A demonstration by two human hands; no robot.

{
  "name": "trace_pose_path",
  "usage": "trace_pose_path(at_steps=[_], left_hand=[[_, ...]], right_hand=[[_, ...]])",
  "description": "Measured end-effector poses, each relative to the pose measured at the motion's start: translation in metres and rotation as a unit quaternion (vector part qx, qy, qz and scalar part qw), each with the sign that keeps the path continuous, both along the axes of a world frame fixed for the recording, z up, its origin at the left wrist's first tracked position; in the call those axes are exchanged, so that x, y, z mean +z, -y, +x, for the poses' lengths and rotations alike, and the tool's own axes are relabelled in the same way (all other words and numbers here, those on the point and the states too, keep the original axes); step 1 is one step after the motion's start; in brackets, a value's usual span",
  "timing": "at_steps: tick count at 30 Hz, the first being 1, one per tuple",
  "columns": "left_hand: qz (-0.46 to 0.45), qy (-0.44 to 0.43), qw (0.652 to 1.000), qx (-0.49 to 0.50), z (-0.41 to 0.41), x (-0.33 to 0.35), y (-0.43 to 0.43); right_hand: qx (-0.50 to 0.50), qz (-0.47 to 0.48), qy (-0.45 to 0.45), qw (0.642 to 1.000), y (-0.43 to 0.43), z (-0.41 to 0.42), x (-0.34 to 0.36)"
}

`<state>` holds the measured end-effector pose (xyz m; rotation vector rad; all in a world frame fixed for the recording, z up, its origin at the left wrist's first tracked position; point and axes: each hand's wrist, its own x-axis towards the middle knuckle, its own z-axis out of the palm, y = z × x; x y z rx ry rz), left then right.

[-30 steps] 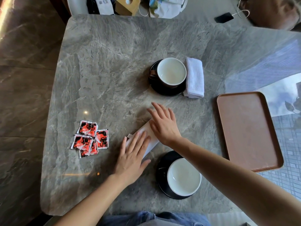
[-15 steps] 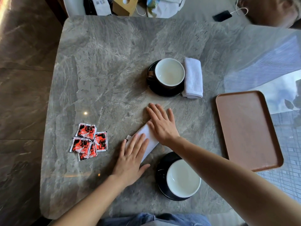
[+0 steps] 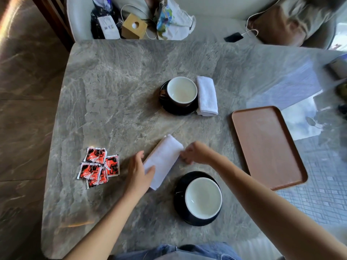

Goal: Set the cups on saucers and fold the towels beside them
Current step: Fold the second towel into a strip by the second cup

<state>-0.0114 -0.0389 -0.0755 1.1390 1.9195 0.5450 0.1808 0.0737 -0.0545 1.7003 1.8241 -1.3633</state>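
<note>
Head view: far cup [image 3: 181, 91] and near cup [image 3: 203, 197] sit on saucers [image 3: 178, 192], far towel [image 3: 206, 95] folded alongside; near towel [image 3: 165, 156] lies askew by near cup. My left hand [image 3: 138, 173] rests open on it, right hand [image 3: 197, 152] pinches its edge. Squaring it remains, I judge.

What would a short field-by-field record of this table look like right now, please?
Far place: white-lined dark cup on black saucer, folded white towel against its right.
Near place: second cup on second saucer; slanted white towel to its left.
Left hand: flat along the slanted towel's left edge, thumb on it.
Right hand: curled at its right edge, blurred; grip unclear.
Also: brown rectangular tray right, red sachets left, grey marble table.
</note>
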Motion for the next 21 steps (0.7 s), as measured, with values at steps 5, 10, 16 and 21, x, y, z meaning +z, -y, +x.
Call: trace_pose_path(at_steps=[5,10,16,21], left_hand=[[-0.016,-0.012,1.0,0.018,0.01,0.005,0.001],[-0.028,0.025,0.997,0.061,0.017,0.01,0.009],[-0.037,0.072,0.991,0.102,0.018,0.008,0.021],[-0.035,0.165,0.97,0.173,0.02,0.017,0.021]], right_hand=[[-0.044,-0.099,-0.058,0.992,0.011,-0.028,-0.008],[-0.063,-0.06,-0.053,0.995,0.02,-0.046,-0.006],[-0.094,-0.032,-0.108,0.989,0.036,-0.051,-0.001],[-0.17,-0.092,-0.214,0.957,0.042,-0.059,0.011]])
